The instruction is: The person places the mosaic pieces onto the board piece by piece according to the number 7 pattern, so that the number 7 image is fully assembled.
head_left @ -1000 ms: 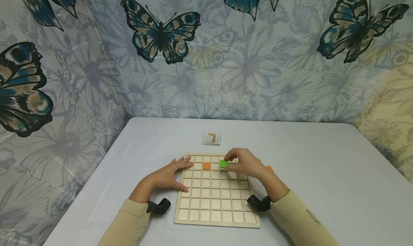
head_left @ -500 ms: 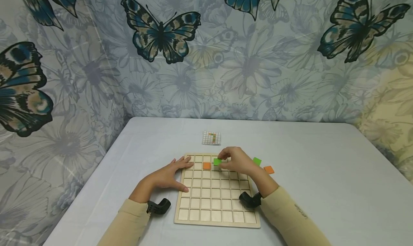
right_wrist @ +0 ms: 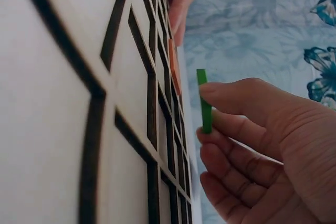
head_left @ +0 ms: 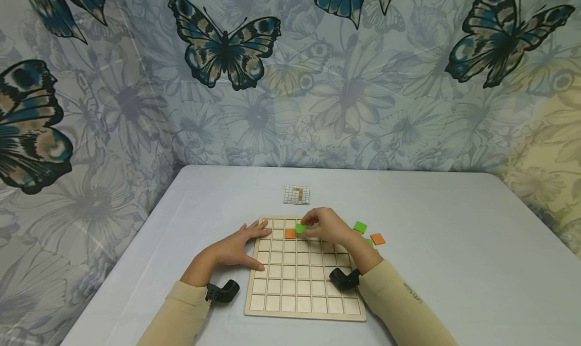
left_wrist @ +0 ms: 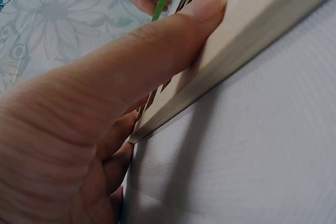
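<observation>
Pale wooden grid board [head_left: 289, 287]: lies flat on the white-covered bench [head_left: 463, 245], divided into square cells.
Right hand [head_left: 330, 228]: thumb and fingers pinch a thin square green tile [right_wrist: 205, 106] at its edge.
Green tile position: above the far part of the board, apart from its surface in the right wrist view.
Left hand [head_left: 235, 245]: fingers spread wide, thumb resting on the board's left border, fingertips at its far left corner.
Square orange tile [head_left: 290, 233]: in the second row from the far edge, third column from the left.
Loose tiles, right of board: one green square [head_left: 360, 227] and one orange square [head_left: 378, 239]; others partly hidden by the right forearm.
Small white printed grid card [head_left: 297, 194]: on the bench, beyond the board.
</observation>
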Action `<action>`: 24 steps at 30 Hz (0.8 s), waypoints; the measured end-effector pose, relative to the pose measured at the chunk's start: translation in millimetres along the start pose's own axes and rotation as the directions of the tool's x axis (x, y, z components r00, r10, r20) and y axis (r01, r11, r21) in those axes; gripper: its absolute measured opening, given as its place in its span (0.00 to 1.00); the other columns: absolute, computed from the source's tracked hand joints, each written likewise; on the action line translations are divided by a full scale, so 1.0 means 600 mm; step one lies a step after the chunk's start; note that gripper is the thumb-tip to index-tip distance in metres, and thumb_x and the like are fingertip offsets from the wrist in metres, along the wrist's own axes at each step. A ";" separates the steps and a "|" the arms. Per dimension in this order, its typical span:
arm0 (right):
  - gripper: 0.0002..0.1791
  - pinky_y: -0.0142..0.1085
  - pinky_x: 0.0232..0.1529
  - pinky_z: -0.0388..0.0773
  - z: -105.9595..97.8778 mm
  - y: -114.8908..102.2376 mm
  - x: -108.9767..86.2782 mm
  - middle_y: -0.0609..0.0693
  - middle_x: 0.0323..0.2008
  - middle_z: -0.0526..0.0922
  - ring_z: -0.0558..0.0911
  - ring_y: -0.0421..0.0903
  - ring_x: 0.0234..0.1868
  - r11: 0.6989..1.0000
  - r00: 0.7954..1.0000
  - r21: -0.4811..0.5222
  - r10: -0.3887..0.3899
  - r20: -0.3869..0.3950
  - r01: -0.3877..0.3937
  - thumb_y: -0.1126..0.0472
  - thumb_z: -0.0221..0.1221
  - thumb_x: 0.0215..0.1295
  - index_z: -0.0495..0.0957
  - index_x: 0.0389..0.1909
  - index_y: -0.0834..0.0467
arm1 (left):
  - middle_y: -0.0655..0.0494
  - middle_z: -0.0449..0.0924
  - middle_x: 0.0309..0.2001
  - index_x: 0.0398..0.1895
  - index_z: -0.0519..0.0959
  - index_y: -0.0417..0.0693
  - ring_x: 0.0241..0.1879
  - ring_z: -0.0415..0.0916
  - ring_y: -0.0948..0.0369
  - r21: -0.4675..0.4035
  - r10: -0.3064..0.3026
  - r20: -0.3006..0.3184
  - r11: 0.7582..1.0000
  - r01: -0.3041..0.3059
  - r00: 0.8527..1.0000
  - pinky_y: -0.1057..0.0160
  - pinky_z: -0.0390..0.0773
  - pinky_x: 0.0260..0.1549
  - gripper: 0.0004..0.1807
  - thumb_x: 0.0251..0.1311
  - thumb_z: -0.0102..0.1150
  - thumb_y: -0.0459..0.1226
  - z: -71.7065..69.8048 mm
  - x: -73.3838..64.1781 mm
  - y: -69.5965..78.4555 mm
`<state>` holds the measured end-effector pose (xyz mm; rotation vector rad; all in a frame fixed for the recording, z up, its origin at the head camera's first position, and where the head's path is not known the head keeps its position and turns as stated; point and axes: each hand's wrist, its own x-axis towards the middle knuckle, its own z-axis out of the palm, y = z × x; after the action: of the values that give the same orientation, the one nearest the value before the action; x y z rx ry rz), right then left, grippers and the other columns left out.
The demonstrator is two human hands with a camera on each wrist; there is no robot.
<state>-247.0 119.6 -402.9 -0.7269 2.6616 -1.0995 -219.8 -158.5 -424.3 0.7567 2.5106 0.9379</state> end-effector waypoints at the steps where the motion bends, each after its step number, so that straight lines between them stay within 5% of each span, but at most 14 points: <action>1: 0.13 0.36 0.43 0.80 0.001 0.002 0.000 0.54 0.41 0.82 0.80 0.49 0.42 1.000 1.000 0.002 -0.002 0.004 0.002 0.62 0.65 0.56 0.81 0.42 0.62 | 0.55 0.43 0.75 0.69 0.62 0.53 0.74 0.33 0.49 0.001 0.001 0.000 1.000 -0.001 1.000 0.41 0.35 0.71 0.49 0.39 0.74 0.50 0.000 0.000 0.000; 24: 0.11 0.37 0.49 0.80 0.011 0.022 -0.004 0.54 0.41 0.81 0.81 0.51 0.46 0.998 1.000 0.048 -0.028 0.013 0.028 0.64 0.65 0.55 0.80 0.39 0.62 | 0.55 0.43 0.75 0.69 0.62 0.53 0.74 0.33 0.49 0.010 0.006 0.000 1.000 -0.006 1.000 0.42 0.35 0.71 0.49 0.40 0.74 0.50 0.000 0.000 0.002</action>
<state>-247.7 124.8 -416.7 -0.7624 2.6126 -1.1565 -219.6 -157.7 -423.7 0.7681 2.5165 0.9282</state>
